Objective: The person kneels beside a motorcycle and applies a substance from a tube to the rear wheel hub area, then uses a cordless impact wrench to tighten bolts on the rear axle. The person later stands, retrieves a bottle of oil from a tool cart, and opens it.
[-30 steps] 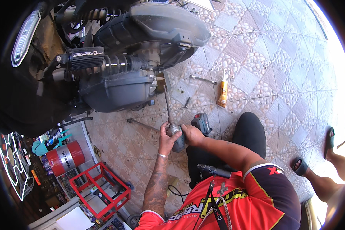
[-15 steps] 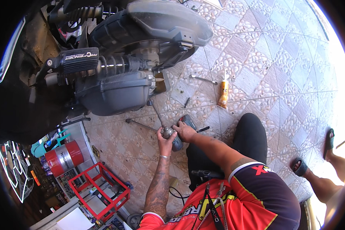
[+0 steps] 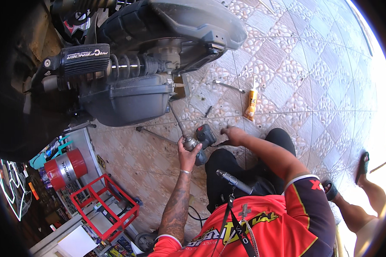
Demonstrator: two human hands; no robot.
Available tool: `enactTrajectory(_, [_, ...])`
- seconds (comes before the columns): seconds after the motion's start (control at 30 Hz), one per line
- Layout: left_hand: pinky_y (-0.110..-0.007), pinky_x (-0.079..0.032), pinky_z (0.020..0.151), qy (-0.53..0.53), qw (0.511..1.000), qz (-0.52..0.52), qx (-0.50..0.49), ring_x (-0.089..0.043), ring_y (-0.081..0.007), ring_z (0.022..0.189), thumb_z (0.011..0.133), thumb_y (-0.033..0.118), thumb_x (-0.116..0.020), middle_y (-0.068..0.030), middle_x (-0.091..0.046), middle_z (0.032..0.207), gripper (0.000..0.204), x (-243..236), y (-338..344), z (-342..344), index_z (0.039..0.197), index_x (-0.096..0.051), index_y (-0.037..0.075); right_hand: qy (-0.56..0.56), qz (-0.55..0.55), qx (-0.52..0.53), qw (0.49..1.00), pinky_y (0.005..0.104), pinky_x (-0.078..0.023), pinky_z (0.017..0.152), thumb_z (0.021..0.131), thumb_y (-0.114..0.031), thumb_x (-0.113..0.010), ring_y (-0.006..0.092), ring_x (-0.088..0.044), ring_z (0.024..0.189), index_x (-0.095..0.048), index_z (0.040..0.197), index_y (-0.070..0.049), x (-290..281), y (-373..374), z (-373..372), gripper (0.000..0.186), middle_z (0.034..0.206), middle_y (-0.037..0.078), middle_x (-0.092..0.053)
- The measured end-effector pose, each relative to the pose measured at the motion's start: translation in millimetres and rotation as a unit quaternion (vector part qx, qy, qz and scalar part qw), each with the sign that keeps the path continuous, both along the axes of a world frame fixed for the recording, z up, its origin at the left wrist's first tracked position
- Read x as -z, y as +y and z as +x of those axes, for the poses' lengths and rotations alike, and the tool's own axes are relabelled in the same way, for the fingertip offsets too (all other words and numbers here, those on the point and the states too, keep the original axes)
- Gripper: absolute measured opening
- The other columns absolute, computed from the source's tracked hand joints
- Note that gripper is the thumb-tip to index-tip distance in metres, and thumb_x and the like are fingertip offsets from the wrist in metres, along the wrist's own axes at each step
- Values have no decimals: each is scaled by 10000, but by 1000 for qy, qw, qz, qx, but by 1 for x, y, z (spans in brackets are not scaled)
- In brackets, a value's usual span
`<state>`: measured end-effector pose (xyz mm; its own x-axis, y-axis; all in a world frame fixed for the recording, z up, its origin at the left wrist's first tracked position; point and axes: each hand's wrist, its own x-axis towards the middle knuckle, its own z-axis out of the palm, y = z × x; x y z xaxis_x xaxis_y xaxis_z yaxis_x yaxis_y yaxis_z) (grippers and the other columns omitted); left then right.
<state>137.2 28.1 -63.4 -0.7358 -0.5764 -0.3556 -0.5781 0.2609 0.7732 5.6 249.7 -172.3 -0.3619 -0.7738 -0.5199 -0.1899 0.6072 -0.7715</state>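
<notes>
My left hand is closed around the metal nose of a cordless impact wrench, whose dark battery base and blue-grey body show beside it. A long extension bar runs from the nose up to the lower edge of the black scooter engine cover. My right hand is off the wrench, fingers apart, over a slim black tool near my knee. Whether it touches that tool is unclear. The far end of the bar is partly hidden by the cover.
A rear wheel and shock absorber stand above the cover. On the tiles lie a metal wrench, an orange tube and a long bar. A red frame and red drum stand left. Another person's feet are right.
My right hand has left the impact wrench and moved right, over the black tool. The left hand still holds the wrench nose, and the view has shifted slightly.
</notes>
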Motion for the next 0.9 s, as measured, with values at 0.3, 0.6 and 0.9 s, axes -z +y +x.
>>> enactTrajectory(0.3, [-366,-499,939,-12,1000,-4,-7,-594,-220,1082,733,308,-903,-133,-581,1240,863,-2,2,-1,1395,-448,-8,159,316,438,827,488,-354,1167,753,-237,-862,485,-348,1415,-290,1548,-164,20,300,-41,983,1526,333,-320])
enactTrajectory(0.6, [-386,-448,1042,-47,994,-90,-33,-536,-282,1219,720,309,-910,-200,-501,1369,998,2,15,6,1459,-342,-46,64,408,365,835,526,-251,1221,608,-462,-947,551,-91,1496,129,1612,-185,28,358,14,1498,1634,338,24])
enactTrajectory(0.9, [-437,-374,1138,-156,968,-193,-32,-430,-402,1367,678,367,-926,-291,-409,1470,1137,-12,23,2,1485,-267,-90,13,451,278,848,525,-20,1256,627,-591,-893,552,68,1500,193,1557,16,19,354,-2,1553,1587,412,108])
